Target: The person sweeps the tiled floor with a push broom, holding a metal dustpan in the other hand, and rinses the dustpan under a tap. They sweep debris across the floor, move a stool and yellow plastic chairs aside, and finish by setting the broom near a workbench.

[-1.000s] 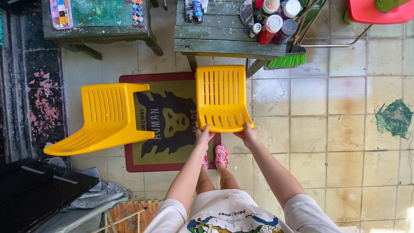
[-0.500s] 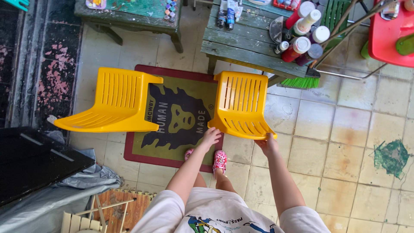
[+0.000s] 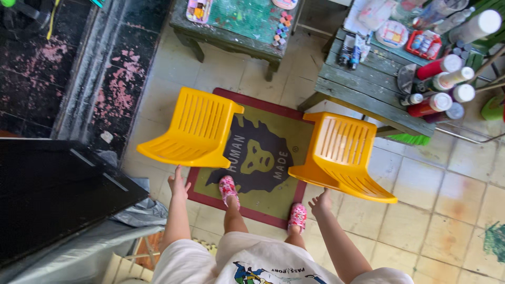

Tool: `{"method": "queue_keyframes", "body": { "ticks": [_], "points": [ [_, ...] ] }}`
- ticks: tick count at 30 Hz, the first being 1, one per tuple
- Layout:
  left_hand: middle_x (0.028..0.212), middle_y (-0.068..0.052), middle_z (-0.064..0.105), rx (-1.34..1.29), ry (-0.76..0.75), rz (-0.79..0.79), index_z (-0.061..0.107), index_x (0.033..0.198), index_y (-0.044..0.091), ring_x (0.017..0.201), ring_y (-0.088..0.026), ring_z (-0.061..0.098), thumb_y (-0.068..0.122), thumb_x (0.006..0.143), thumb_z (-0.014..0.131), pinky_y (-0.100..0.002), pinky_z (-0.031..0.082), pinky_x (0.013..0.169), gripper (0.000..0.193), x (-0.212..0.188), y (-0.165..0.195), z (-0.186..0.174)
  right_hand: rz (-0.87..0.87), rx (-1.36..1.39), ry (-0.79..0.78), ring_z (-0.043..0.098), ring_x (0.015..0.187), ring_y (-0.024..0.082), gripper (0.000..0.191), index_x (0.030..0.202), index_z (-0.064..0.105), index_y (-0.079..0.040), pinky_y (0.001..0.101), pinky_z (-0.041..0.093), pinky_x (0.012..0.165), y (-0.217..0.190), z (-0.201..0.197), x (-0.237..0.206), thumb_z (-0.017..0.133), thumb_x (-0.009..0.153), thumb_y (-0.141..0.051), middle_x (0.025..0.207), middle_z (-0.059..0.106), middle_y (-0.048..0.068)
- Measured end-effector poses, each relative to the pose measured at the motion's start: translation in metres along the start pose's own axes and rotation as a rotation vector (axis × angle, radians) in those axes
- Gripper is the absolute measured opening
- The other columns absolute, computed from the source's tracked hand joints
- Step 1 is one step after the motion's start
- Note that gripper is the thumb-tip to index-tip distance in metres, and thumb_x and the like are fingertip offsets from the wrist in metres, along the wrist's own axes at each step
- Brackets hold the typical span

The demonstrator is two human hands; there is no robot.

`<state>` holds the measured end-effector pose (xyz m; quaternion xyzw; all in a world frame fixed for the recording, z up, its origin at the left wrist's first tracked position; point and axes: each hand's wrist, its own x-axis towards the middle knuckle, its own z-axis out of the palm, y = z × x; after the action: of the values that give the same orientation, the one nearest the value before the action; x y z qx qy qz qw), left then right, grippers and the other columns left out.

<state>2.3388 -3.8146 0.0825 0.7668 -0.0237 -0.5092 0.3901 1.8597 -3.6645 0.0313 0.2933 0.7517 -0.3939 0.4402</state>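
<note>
Two yellow plastic chairs stand side by side on the floor. My left hand (image 3: 178,184) is open, its fingertips at the front edge of the left chair (image 3: 192,129). My right hand (image 3: 321,202) is also open, just below the lower edge of the right chair (image 3: 342,155); whether it touches is unclear. Neither hand holds anything. My feet in pink shoes (image 3: 228,189) stand on a red-bordered rug (image 3: 263,152) with a dark ape face, between the chairs.
A grey wooden table (image 3: 368,87) with spray cans (image 3: 439,102) and paint things stands beyond the right chair, green broom bristles (image 3: 410,139) under it. A small green-topped table (image 3: 236,26) is farther back. A black slab (image 3: 52,194) lies at left beside a dark step (image 3: 105,79).
Both hands were at the right chair's edge. My left hand has now swung across to the left chair and my right hand has come off the right chair. The view has turned and tilted.
</note>
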Motion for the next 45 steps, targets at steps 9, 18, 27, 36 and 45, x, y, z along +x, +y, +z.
{"method": "queue_keyframes", "body": {
  "ticks": [9, 18, 27, 36, 45],
  "points": [
    [0.133, -0.007, 0.063, -0.255, -0.206, -0.126, 0.046, 0.145, 0.022, 0.115, -0.031, 0.066, 0.025, 0.084, 0.06, -0.052, 0.06, 0.082, 0.062, 0.108, 0.035, 0.002, 0.169, -0.364, -0.762, 0.06, 0.125, 0.035, 0.062, 0.151, 0.041, -0.017, 0.0606, 0.047, 0.105, 0.146, 0.256, -0.114, 0.056, 0.096, -0.042, 0.142, 0.054, 0.016],
    [0.13, -0.009, 0.057, -0.322, -0.213, -0.012, 0.039, 0.145, 0.019, 0.108, -0.027, 0.063, 0.004, 0.078, 0.058, -0.039, 0.057, 0.072, 0.072, 0.125, 0.033, 0.017, -0.001, -0.506, -0.751, 0.074, 0.106, 0.033, 0.073, 0.146, 0.045, -0.002, 0.045, 0.064, 0.086, 0.192, 0.372, -0.19, 0.074, 0.083, -0.023, 0.132, 0.066, 0.02],
    [0.135, -0.014, 0.05, -0.222, -0.285, 0.055, 0.029, 0.144, 0.018, 0.113, -0.032, 0.06, 0.01, 0.078, 0.058, -0.046, 0.055, 0.077, 0.072, 0.147, 0.091, 0.085, -0.144, -0.502, -0.75, 0.072, 0.097, 0.027, 0.072, 0.153, 0.041, 0.002, 0.0343, 0.058, 0.082, 0.142, 0.421, -0.201, 0.071, 0.094, -0.026, 0.119, 0.072, 0.019],
    [0.14, -0.018, 0.049, -0.273, -0.191, -0.092, 0.023, 0.145, 0.015, 0.115, -0.037, 0.063, 0.02, 0.082, 0.062, -0.056, 0.059, 0.085, 0.074, 0.141, 0.136, 0.118, -0.212, -0.599, -0.994, 0.057, 0.132, 0.021, 0.067, 0.156, 0.037, -0.006, 0.0397, 0.05, 0.107, 0.097, 0.42, -0.196, 0.065, 0.097, -0.019, 0.145, 0.055, 0.009],
    [0.144, -0.015, 0.049, -0.307, -0.256, -0.167, 0.028, 0.144, 0.019, 0.123, -0.037, 0.06, 0.027, 0.086, 0.061, -0.058, 0.053, 0.099, 0.066, 0.125, 0.127, 0.119, -0.059, -0.372, -0.917, 0.062, 0.127, 0.024, 0.056, 0.153, 0.044, -0.011, 0.0451, 0.051, 0.104, 0.098, 0.339, -0.154, 0.052, 0.099, -0.024, 0.14, 0.061, 0.007]
  ]
}}
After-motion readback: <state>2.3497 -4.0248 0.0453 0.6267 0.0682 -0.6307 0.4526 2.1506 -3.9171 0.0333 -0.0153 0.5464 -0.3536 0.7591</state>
